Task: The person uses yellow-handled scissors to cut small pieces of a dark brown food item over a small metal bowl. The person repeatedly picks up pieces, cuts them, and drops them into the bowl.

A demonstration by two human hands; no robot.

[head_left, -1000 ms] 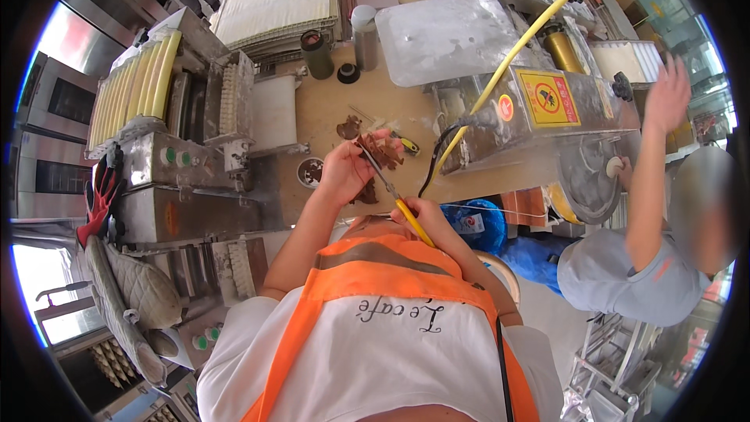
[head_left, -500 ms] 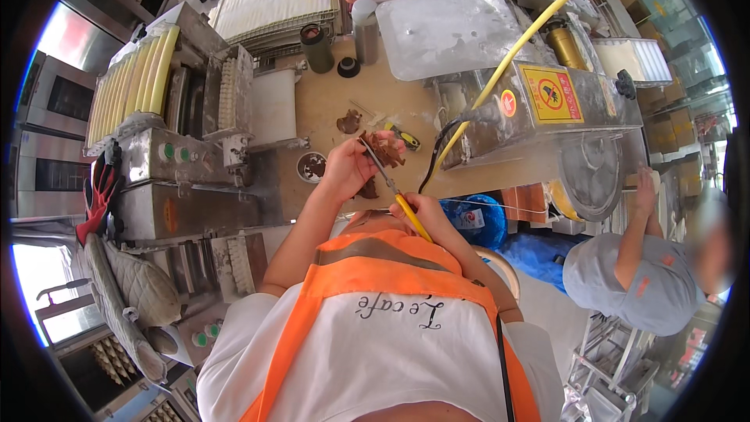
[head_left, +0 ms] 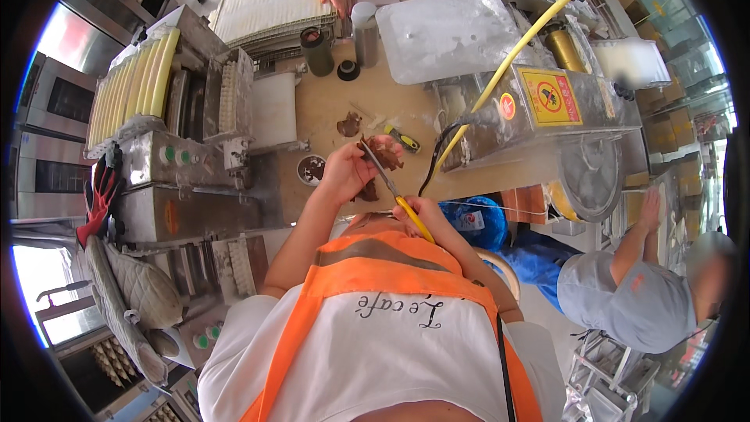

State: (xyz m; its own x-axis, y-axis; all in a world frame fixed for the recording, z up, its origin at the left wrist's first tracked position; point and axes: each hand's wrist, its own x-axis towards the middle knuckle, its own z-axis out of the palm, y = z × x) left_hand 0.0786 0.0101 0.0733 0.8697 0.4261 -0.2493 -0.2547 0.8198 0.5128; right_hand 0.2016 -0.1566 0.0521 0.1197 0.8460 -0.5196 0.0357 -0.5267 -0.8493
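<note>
My left hand (head_left: 344,174) is closed around a ragged, dark brown piece (head_left: 389,158) above the near part of the table. In my right hand (head_left: 426,212) is a yellow-handled tool (head_left: 409,212) with a long metal blade. The blade lies across the brown piece, its tip by my left fingers; whether it is a knife or scissors I cannot tell. A small white bowl (head_left: 301,169) with brown bits stands left of my left hand. Another brown piece (head_left: 348,124) lies beyond it, and one more (head_left: 367,191) shows below my left hand.
A yellow-and-black hand tool (head_left: 404,139) lies on the brown table (head_left: 319,104). Farther back stand a dark green cup (head_left: 316,55) and a grey bottle (head_left: 365,37). Metal machines (head_left: 539,117) flank the table, with a yellow hose (head_left: 512,55) crossing on the right. A co-worker (head_left: 629,297) is at right.
My hands stay almost in place, with the blade still across the brown piece. At the back another person's hand has turned downward. The co-worker at right has shifted slightly nearer to me.
</note>
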